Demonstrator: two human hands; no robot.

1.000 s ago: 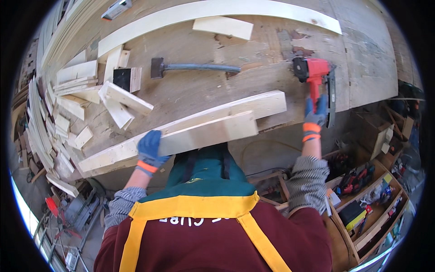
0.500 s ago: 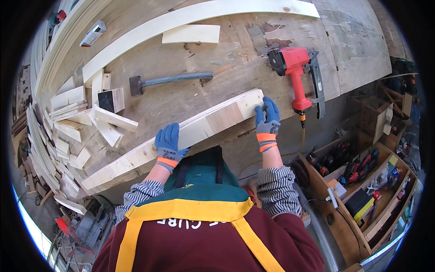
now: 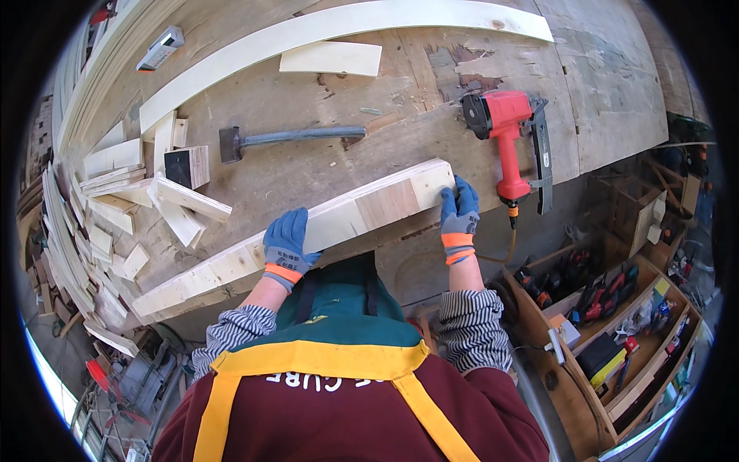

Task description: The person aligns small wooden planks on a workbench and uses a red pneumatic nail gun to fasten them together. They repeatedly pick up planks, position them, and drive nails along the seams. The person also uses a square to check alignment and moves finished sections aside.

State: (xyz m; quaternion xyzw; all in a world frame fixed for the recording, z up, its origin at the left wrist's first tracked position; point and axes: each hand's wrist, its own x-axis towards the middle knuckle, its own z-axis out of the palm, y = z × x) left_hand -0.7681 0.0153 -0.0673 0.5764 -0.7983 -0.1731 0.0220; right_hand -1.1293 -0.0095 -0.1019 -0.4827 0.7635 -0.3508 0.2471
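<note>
Paired boards point(image 3: 385, 204) lie along near edge of worktop point(image 3: 308, 177); left hand point(image 3: 287, 240) grasping them mid-length, right hand point(image 3: 459, 209) grasping right end, presumably keeping edges flush; red nail gun point(image 3: 508, 138) beyond, apparently within easy reach

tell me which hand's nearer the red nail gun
Right. The right hand is lower-left of the red nail gun; the left hand is farther left, touching the wooden boards.

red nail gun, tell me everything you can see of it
The red nail gun lies on its side on the worn wooden workbench, handle toward the person. It has a black end cap, a dark magazine and an orange fitting joined to a yellowish hose. The right hand is nearest, not touching.
</note>
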